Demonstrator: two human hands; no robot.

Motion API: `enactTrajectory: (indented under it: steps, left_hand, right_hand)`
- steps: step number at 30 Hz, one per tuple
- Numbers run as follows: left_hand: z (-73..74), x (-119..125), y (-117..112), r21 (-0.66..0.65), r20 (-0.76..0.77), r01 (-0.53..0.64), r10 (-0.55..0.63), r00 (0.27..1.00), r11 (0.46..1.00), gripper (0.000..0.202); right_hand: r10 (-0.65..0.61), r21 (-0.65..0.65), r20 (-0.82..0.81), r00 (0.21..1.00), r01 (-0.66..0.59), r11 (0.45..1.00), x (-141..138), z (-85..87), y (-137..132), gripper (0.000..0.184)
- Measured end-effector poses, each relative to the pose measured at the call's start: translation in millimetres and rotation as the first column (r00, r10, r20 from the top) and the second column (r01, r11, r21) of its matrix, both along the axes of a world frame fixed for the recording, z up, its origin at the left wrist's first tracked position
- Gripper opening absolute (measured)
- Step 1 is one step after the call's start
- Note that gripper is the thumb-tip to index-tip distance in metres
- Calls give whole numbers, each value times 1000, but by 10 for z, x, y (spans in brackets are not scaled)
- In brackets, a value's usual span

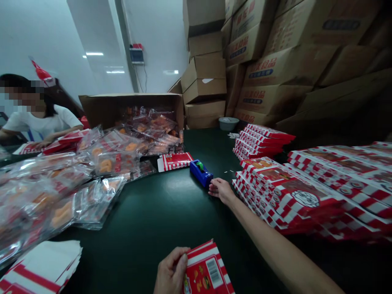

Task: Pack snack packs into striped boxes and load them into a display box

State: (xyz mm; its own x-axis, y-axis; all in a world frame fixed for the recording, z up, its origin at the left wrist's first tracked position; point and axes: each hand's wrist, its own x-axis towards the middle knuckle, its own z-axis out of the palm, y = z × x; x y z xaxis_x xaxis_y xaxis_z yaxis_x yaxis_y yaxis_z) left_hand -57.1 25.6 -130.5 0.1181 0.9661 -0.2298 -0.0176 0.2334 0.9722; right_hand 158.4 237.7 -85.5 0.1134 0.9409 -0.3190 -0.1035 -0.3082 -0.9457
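At the bottom centre my left hand is closed on a red and white striped snack box, with a barcode and food pictures on the side facing up. My right hand reaches out to the near end of a blue tape dispenser, which carries a green-cored roll. Its thumb and fingers are pinched together at the dispenser's cutting end; whether tape is between them is too small to make out. Behind the dispenser lies another red and white box, flat on the dark green table.
Packed striped boxes are stacked on the right. Clear bags of snacks heap on the left, spilling from an open carton. Flat box sheets lie bottom left. A grey bowl and piled cartons stand behind. A person sits far left.
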Motion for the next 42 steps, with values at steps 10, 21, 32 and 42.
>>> enactTrajectory:
  steps: [10,21,32,42]
  left_hand:
    - [348,64,-87,140,-131,-135,153,979,981,37]
    - [523,83,-156,119,-153,49,-31,988,992,29]
    - [629,6,-125,126,-198,124,-97,975,984,33]
    - [558,-30,-66,154,-179,152,-124,976,976,27]
  right_hand:
    - [-15,-96,86,996,23,995,-107,86,37,30]
    - [210,302,44,977,-213,929,82,93,-1777,30]
    - [165,330,452,876,-337,882,151,194,-1796,23]
    - [214,256,313,925,-299,919,215,190,-1839,27]
